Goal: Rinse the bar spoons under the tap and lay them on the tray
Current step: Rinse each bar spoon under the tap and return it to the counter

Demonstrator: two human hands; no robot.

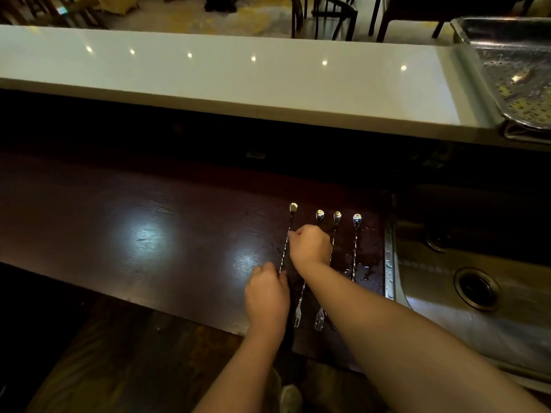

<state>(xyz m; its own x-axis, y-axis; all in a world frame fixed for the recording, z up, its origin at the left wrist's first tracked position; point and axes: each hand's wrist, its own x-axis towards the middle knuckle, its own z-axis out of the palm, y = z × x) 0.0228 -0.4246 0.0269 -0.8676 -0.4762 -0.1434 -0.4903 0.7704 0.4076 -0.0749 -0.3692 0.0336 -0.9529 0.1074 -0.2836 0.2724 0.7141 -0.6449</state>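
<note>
Several long twisted bar spoons lie side by side on the dark wooden worktop [149, 234], bowls away from me, forked ends toward me. My right hand [310, 245] pinches the stem of the leftmost bar spoon [293, 207] just below its bowl. My left hand [267, 296] grips the same spoon lower down its stem. The other bar spoons [357, 221] lie to the right, partly hidden under my right hand and forearm. A perforated metal tray [507, 70] rests on the white counter at the upper right.
A steel sink [477, 289] with a round drain sits right of the worktop; no tap is visible. A long white bar counter [208, 76] runs across the back. Chairs stand beyond it. Water drops spot the wood around the spoons.
</note>
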